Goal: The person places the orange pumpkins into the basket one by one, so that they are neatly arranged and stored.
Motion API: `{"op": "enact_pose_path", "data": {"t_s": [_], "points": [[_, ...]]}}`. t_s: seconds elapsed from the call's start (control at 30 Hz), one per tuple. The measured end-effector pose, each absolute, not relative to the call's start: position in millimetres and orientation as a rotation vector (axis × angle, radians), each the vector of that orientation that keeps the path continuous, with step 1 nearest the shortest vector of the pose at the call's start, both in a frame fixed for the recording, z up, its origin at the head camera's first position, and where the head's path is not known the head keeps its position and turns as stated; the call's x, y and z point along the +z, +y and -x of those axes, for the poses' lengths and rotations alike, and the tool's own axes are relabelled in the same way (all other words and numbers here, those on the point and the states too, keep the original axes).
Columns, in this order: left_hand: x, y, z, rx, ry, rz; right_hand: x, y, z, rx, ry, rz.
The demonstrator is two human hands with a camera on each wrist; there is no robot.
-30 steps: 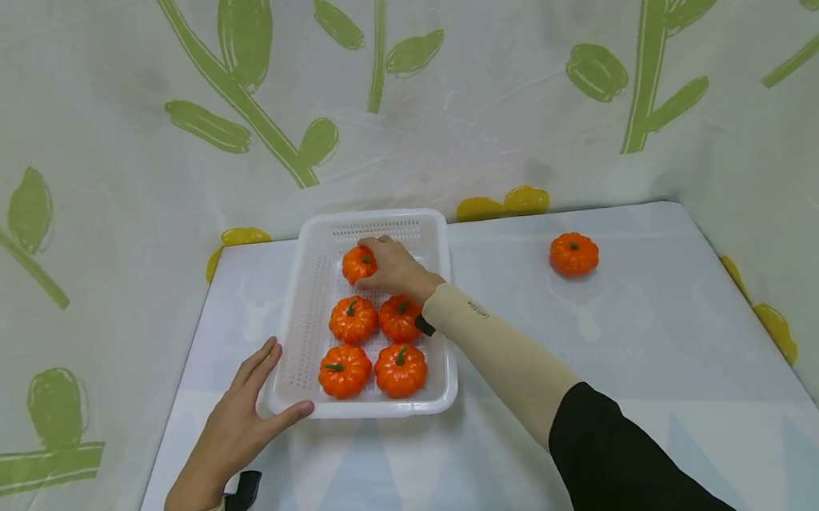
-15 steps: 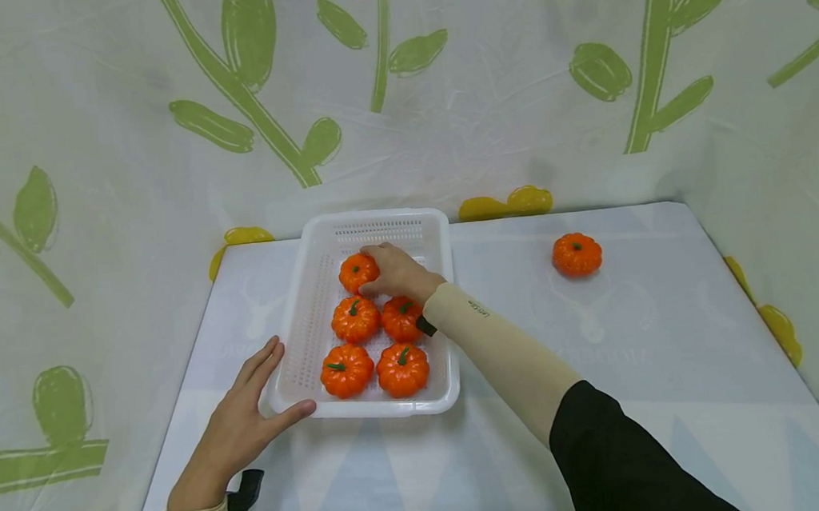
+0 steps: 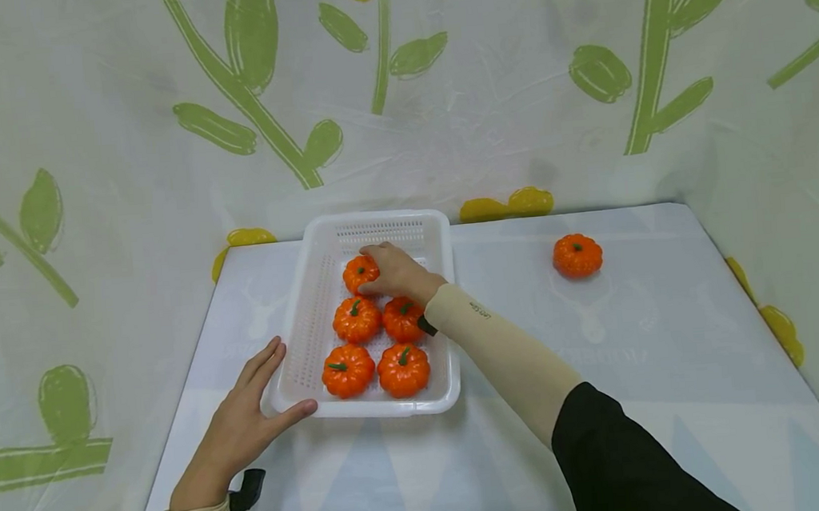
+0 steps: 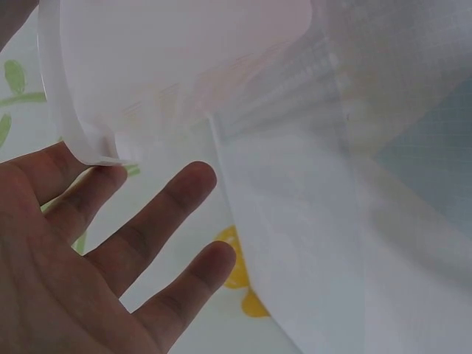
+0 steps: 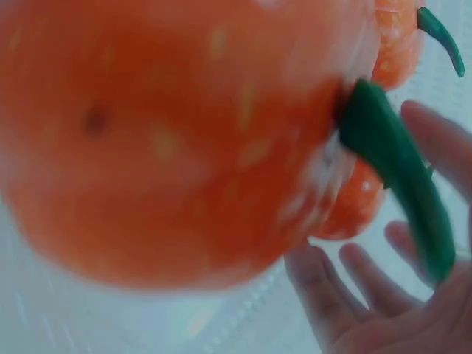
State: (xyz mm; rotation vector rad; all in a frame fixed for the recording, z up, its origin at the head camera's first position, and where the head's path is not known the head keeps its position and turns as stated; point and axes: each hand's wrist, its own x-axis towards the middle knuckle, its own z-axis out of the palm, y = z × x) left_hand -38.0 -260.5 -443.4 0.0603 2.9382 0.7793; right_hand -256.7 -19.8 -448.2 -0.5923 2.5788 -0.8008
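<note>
A white plastic basket (image 3: 385,409) holds several small orange pumpkins with green stems. My right hand (image 3: 402,274) reaches inside and grips the rearmost pumpkin (image 3: 359,273) from its right side, fingers behind and thumb in front. In the right wrist view, a blurred near pumpkin (image 5: 169,147) fills much of the picture, partly hiding the gripped one (image 5: 358,206); fingers and thumb of the right hand (image 5: 383,302) lie either side of that. My left hand (image 3: 238,425), fingers extended, touches the basket's front left corner. Its fingertips meet the rim (image 4: 55,96) in the left wrist view.
Another orange pumpkin (image 3: 577,256) sits alone on the table at the back right. The pale table (image 3: 647,333) has a patterned cover. Behind it and along both sides hangs a curtain (image 3: 485,113) printed with plants.
The gripped pumpkin has come down slightly towards the other pumpkins in the basket, and its stem has turned. The left hand stays at the basket corner.
</note>
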Motion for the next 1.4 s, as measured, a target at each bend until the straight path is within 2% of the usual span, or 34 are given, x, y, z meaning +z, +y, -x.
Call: {"op": "enact_pose_path", "data": {"t_s": [0.23,0.47,0.93,1.4], "points": [[-443,-260,38,0.773,2.93,-0.061,-440,-16,255,-0.789,2.597,0.597],[-443,-259,39,0.769,2.93,-0.035,-411,-7,246,-0.859,2.594,0.694],[-443,-261,40,0.77,2.921,-0.023,-380,47,233,-1.094,2.648,0.7],[-441,-258,40,0.774,2.91,0.002,-391,113,223,-1.243,2.832,0.623]]}}
